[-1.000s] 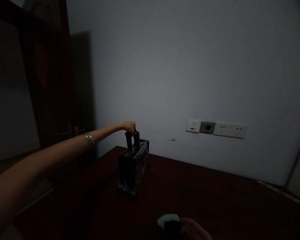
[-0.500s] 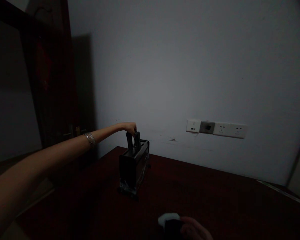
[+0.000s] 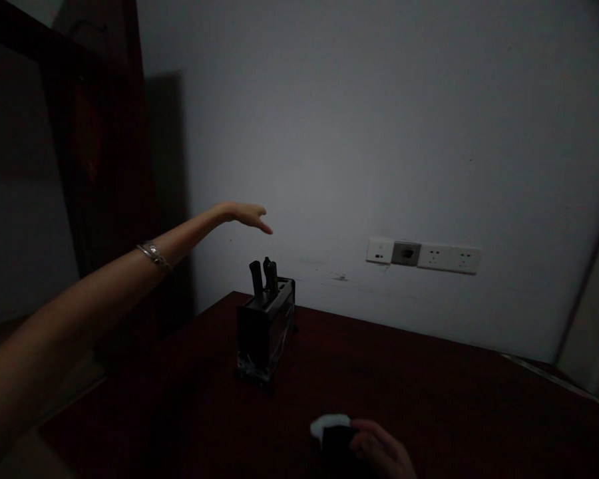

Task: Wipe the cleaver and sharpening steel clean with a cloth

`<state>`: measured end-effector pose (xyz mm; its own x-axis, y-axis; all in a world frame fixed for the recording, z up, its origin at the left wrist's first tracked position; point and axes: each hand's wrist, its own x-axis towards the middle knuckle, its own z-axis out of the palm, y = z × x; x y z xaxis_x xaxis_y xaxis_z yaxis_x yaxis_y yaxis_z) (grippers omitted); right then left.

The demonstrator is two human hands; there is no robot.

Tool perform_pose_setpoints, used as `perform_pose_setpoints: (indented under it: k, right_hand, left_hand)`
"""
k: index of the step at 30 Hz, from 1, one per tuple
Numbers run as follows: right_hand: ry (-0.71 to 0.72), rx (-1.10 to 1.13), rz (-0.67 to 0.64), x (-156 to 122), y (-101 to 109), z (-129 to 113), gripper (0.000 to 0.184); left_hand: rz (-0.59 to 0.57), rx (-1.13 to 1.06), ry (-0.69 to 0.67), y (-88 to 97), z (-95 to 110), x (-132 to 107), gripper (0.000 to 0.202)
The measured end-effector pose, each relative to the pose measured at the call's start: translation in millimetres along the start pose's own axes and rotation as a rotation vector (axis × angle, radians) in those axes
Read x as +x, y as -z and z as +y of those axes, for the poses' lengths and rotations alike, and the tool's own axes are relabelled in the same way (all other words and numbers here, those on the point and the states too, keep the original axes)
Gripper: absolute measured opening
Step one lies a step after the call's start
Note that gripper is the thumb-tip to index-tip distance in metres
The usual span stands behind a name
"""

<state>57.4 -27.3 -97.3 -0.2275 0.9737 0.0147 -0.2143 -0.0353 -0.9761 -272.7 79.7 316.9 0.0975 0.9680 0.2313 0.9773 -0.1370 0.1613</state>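
Observation:
My left hand (image 3: 249,214) hovers in the air above a black knife block (image 3: 254,336), touching nothing, with its thumb and fingers apart. Three dark knife handles (image 3: 256,279) stick up from the slots in the block's top. The block stands upright on the dark red table, and something clear and shiny like plastic film shows at its lower side. At the bottom of the view, my right hand (image 3: 382,449) is closed on a soft-looking white and black thing (image 3: 328,422), probably a cloth; the gloom hides its full shape.
The dark red table (image 3: 404,379) reaches to a pale wall (image 3: 329,133) carrying a row of sockets and switches (image 3: 442,257). A dark wooden door (image 3: 114,166) stands at the left. Near the right corner lies a pale strip (image 3: 549,378).
My left hand has let go of a knife handle in the block and risen up and slightly left. The right hand keeps its hold. The view has shifted slightly.

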Motion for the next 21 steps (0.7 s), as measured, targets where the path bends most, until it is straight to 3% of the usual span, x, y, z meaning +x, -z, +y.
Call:
perform_pose_setpoints:
  k: [2, 4, 6, 8, 10, 14, 16, 18, 21]
  right_hand:
    - [0.035, -0.002, -0.016, 1, 0, -1, 0.039]
    - [0.047, 0.015, -0.03, 2, -1, -1, 0.038]
    - [0.02, 0.063, -0.037, 1, -2, -2, 0.036]
    - [-0.021, 0.134, -0.034, 0, -2, -6, 0.033]
    - [-0.034, 0.202, -0.026, -3, -1, -13, 0.029]
    - [0.037, 0.202, 0.007, -3, 10, -27, 0.027]
    - [0.075, 0.134, 0.04, 0, 20, -29, 0.027]
    - [0.112, 0.037, 0.077, 6, 31, -28, 0.027]
    - [0.167, -0.089, 0.116, 14, 44, -24, 0.026]
  left_hand:
    - [0.234, 0.018, -0.102, 6.8, 28, -14, 0.068]
    - [0.418, -0.009, -0.259, 0.6, 62, -31, 0.053]
    - [0.446, -0.104, -0.413, -20.5, 96, -47, 0.038]
    - [0.33, -0.228, -0.531, -57.5, 124, -61, 0.033]
    - [0.106, -0.319, -0.582, -108.6, 142, -69, 0.033]
    - [-0.334, -0.289, -0.455, -224.6, 152, -77, 0.029]
    - [-0.474, -0.286, -0.4, -270.6, 150, -82, 0.03]
    - [-0.562, -0.311, -0.374, -301.9, 146, -88, 0.032]
    - [-0.689, -0.348, -0.355, -326.8, 141, -96, 0.036]
